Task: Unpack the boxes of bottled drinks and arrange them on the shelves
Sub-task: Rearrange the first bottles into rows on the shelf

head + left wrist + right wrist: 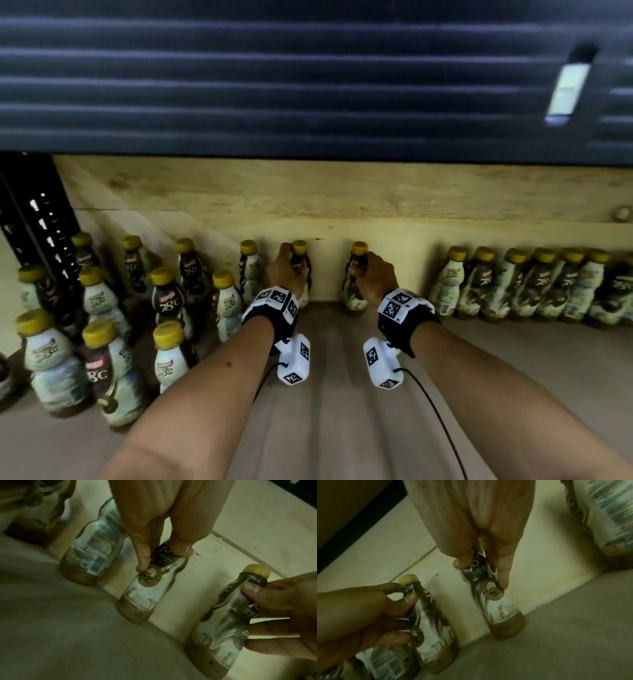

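Head view | left hand (286, 270) fingers grip bottle (300, 270) | right hand (376, 274) fingers grip second bottle (354, 291)

Yellow-gold caps (299, 245) on the bottles (356, 287); labels swirled dark brown over cream-white, brown drink below. Pale yellowish wood grain on the back board (342, 202) behind the bottles. Grey-brown shelf (342, 394) beneath them. Black-and-white square markers on the wristbands (400, 305). Dark blue-grey ribbing on the shutter (274, 85) above the board.
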